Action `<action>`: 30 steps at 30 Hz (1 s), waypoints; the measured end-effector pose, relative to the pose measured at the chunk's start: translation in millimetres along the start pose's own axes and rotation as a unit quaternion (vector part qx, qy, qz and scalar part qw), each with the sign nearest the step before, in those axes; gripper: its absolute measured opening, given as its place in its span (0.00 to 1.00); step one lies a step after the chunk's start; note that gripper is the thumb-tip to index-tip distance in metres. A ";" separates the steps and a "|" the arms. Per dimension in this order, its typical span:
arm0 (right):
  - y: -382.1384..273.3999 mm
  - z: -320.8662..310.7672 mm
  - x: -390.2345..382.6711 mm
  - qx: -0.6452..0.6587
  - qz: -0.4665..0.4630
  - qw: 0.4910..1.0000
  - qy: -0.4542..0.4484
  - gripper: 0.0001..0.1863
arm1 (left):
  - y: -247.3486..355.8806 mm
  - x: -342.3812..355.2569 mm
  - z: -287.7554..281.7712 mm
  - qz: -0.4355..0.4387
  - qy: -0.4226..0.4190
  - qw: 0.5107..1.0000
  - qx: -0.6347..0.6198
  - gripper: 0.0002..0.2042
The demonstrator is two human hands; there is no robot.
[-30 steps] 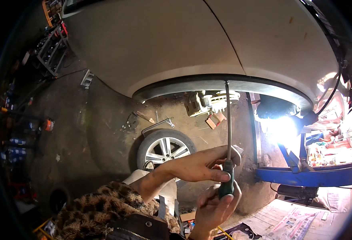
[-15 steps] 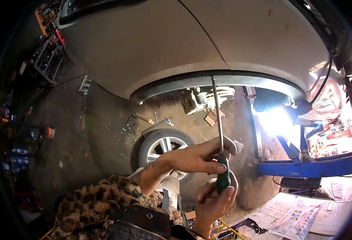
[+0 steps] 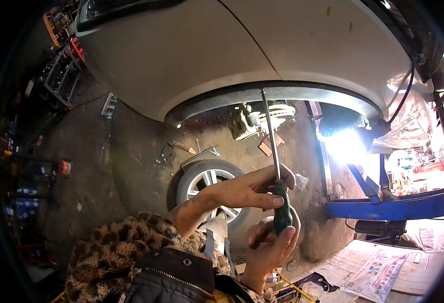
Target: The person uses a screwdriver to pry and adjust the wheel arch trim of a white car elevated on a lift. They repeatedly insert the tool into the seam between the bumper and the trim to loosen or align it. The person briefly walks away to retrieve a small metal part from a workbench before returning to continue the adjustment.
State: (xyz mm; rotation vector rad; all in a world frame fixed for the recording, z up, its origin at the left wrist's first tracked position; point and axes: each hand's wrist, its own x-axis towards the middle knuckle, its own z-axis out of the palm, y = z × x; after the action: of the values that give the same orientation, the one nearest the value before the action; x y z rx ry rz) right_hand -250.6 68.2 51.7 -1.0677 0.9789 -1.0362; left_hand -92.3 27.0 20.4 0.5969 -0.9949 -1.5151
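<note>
screwdriver (image 3: 283, 216) now leans more leftward; left hand (image 3: 247, 188) and right hand (image 3: 267, 255) keep fingers (image 3: 266, 201) clamped on it.

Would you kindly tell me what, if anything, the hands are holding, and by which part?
A screwdriver, by its dark green handle: the left hand near its upper end, the right hand at its lower end.

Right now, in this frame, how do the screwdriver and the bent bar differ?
The screwdriver is held by the left hand and right hand; the bent bar lies on the floor by the wheel.
The screwdriver's shaft is straight; the bar has a bend.
The screwdriver has a dark green handle; the bar shows no such handle.
Both are long, slim metal tools.
</note>
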 end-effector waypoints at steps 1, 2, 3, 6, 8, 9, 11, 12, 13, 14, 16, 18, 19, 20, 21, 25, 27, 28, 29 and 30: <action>7.1 -2.7 1.6 -0.086 -0.113 0.989 0.026 0.29 | -0.7 1.5 1.0 0.000 -0.011 1.000 0.025 0.28; 20.3 -5.0 5.6 -0.168 -0.223 0.959 0.046 0.25 | 0.8 1.7 2.1 0.000 -0.017 0.998 0.055 0.27; 29.9 -7.3 8.8 -0.246 -0.328 0.910 0.066 0.23 | 3.3 1.9 2.9 0.000 -0.024 0.996 0.084 0.26; 32.9 -13.1 7.5 -0.408 -0.385 0.827 0.016 0.19 | 6.9 -0.5 7.3 -0.048 0.038 0.987 0.146 0.24; 33.7 -6.5 8.4 -0.306 -0.359 0.881 0.031 0.22 | 3.0 -0.7 7.7 -0.060 0.051 0.989 0.121 0.26; 29.6 -0.5 5.1 -0.208 -0.318 0.924 0.033 0.24 | 1.6 -2.4 8.4 -0.031 0.054 0.993 0.105 0.26; 21.5 -2.1 -0.3 -0.052 -0.182 0.982 0.003 0.29 | -0.5 -6.6 11.5 0.028 0.060 0.996 0.068 0.27; 16.9 -11.2 -2.1 0.006 -0.087 0.996 -0.028 0.31 | 0.7 -6.3 8.0 0.028 0.019 0.998 0.049 0.29; 16.9 -10.4 -1.7 -0.002 -0.098 0.995 -0.025 0.29 | 0.8 -5.8 5.4 0.016 0.010 0.999 0.046 0.29; 17.1 -9.8 -2.1 -0.010 -0.109 0.994 -0.021 0.27 | 0.2 -5.8 3.1 0.005 0.001 0.999 0.043 0.29; 29.6 -7.2 -0.1 -0.131 -0.219 0.967 0.013 0.22 | -2.9 -4.9 3.6 -0.002 0.009 0.996 0.084 0.27; 33.4 -5.3 2.5 -0.348 -0.361 0.865 0.024 0.16 | 3.9 -6.2 2.3 -0.085 0.023 0.993 0.073 0.25; 22.2 -3.1 4.9 -0.420 -0.410 0.809 -0.011 0.15 | 8.4 -7.5 3.1 -0.124 0.033 0.989 0.069 0.25; 24.4 -0.9 5.2 -0.399 -0.399 0.826 0.002 0.15 | 12.3 -9.5 5.3 -0.128 0.056 0.987 0.076 0.22; 29.1 0.9 4.7 -0.377 -0.387 0.841 0.015 0.16 | 11.3 -12.3 6.0 -0.085 0.067 0.991 0.079 0.22; 15.8 0.8 -5.1 0.037 -0.109 0.993 -0.001 0.31 | -1.1 -3.3 13.3 0.020 0.076 0.995 0.066 0.21; 5.1 -10.3 -4.5 0.087 0.000 0.996 -0.020 0.30 | 1.7 0.5 14.6 0.005 0.052 0.998 0.030 0.24; 7.4 -8.6 -1.2 0.009 -0.081 0.997 0.017 0.26 | 6.8 3.0 21.5 -0.041 0.055 0.997 0.025 0.22; 17.2 -9.3 -0.8 -0.123 -0.199 0.971 0.045 0.21 | 19.9 -2.4 22.4 -0.087 0.067 0.993 0.036 0.21; 24.7 -8.0 8.1 -0.267 -0.376 0.887 0.008 0.24 | 18.0 -9.6 8.9 -0.062 0.066 0.992 0.086 0.20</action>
State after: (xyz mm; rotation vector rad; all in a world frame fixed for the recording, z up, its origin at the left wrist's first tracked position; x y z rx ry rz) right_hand -252.2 62.6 25.2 -2.0000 0.8920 -1.4283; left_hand -88.2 39.1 38.6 0.8839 -1.0060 -1.4853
